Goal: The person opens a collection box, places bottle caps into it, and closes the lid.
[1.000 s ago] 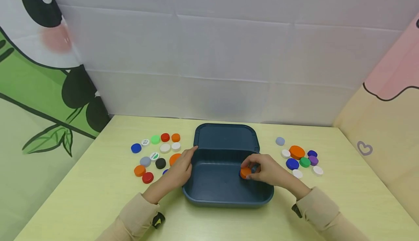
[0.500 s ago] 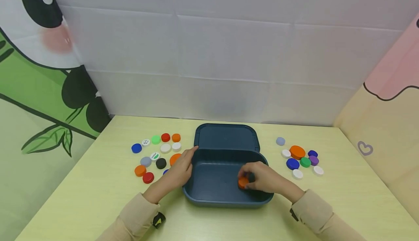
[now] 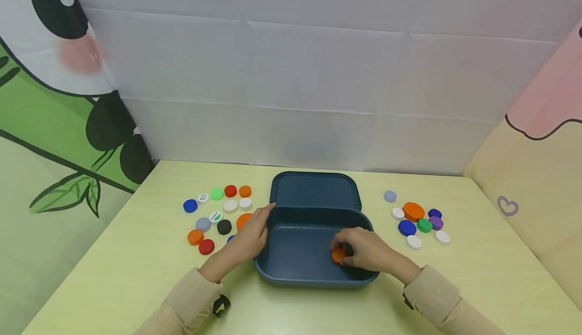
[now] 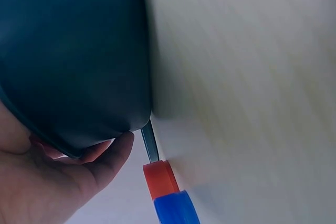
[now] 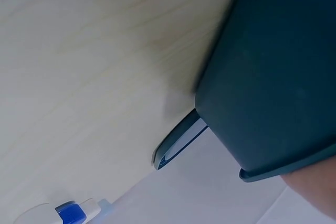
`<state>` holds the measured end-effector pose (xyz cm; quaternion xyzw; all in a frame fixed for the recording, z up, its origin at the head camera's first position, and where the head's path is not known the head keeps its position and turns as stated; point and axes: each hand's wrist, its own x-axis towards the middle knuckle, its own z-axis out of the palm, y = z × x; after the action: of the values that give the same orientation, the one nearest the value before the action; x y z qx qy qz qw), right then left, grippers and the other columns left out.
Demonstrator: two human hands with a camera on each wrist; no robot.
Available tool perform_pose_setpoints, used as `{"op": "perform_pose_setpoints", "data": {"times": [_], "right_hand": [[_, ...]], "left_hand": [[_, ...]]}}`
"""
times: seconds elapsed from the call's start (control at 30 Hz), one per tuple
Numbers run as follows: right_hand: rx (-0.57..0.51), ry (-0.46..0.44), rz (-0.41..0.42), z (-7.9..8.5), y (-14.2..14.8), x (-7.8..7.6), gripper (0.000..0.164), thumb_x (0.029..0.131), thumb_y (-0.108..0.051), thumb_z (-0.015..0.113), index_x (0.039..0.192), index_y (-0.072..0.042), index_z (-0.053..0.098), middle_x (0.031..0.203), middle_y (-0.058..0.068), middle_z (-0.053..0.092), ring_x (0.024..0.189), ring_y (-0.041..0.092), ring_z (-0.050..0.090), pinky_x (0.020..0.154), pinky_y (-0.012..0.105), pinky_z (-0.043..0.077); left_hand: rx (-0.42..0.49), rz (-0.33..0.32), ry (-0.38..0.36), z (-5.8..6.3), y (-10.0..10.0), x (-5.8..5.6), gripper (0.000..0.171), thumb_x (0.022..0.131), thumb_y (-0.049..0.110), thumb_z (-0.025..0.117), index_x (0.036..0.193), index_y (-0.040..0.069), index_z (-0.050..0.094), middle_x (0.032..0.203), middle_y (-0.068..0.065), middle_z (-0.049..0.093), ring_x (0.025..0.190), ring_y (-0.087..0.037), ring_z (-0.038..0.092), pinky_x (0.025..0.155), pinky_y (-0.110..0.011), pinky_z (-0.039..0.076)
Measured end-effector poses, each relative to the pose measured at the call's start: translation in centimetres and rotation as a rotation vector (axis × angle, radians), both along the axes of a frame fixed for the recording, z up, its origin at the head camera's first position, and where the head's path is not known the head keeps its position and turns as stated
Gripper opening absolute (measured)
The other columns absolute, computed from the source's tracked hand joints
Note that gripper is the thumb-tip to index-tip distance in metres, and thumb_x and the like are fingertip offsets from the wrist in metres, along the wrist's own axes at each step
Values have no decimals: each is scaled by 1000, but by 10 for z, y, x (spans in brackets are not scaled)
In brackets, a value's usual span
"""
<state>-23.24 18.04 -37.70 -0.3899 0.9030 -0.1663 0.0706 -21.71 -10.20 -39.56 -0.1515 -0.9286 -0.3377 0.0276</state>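
A dark blue plastic box [image 3: 295,261] stands in the middle of the table, its inside facing up. Inside its right half, my right hand [image 3: 361,249] pinches an orange bottle cap [image 3: 338,257] low, close over the box floor. My left hand [image 3: 247,236] grips the box's left rim near the back corner, with a fingertip against the outer wall in the left wrist view. The right wrist view shows the box's outer wall [image 5: 273,77] and a bit of my forearm; the cap is hidden there.
A dark blue lid [image 3: 314,191] lies behind the box. Several bottle caps in mixed colours lie left of it, such as a red cap [image 3: 206,246] and a black cap [image 3: 224,227]. More caps lie right, including a large orange cap [image 3: 413,211]. A cloth wall [image 3: 318,97] borders the table's back.
My right hand has moved down and slightly toward me inside the box, bringing the orange bottle cap lower. The left hand stays on the rim.
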Motion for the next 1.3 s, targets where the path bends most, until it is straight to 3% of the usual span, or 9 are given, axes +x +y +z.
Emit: {"op": "perform_pose_setpoints", "data": {"times": [0.3,0.43,0.57,0.83,1.2,1.3], "right_hand": [[-188,-124,-34,2,4,-4,24,75,-6,71,97,-7,65,93,4,65,83,18,60,72,30,53],[-270,-159,-75,6,8,-4,25,76,-6,70,101,-7,64,96,7,65,84,21,61,68,26,53],[-336,-150,-107,13,14,-6,28,77,-7,70,104,-8,63,99,10,66,86,25,61,66,21,52],[-395,-98,-213,25,41,-12,30,77,-11,71,106,-7,62,99,10,65,89,25,62,68,24,53],[-405,-66,-349,21,90,-20,27,78,-12,71,103,-8,63,101,11,64,88,25,64,69,22,52],[-386,-40,-365,16,105,-21,26,77,-11,71,102,-7,64,99,12,64,84,18,65,69,22,53]], "left_hand": [[5,-4,3,0,0,0,49,90,-6,38,138,-3,30,133,-22,42,121,-31,45,102,-46,38],[7,-3,5,-1,0,-1,49,90,-6,38,138,-4,30,132,-23,43,121,-32,45,102,-46,38],[8,-2,0,-1,0,-1,49,90,-6,38,138,-4,30,132,-23,43,121,-32,45,102,-47,38],[-4,1,0,1,0,0,49,90,-6,38,138,-3,30,132,-22,43,121,-32,45,102,-46,38],[0,8,-16,2,0,1,49,91,-4,39,139,-1,30,133,-21,42,122,-30,45,102,-46,39],[3,8,-22,3,-1,1,50,91,-3,39,139,-1,30,134,-20,42,122,-30,45,102,-45,39]]}}
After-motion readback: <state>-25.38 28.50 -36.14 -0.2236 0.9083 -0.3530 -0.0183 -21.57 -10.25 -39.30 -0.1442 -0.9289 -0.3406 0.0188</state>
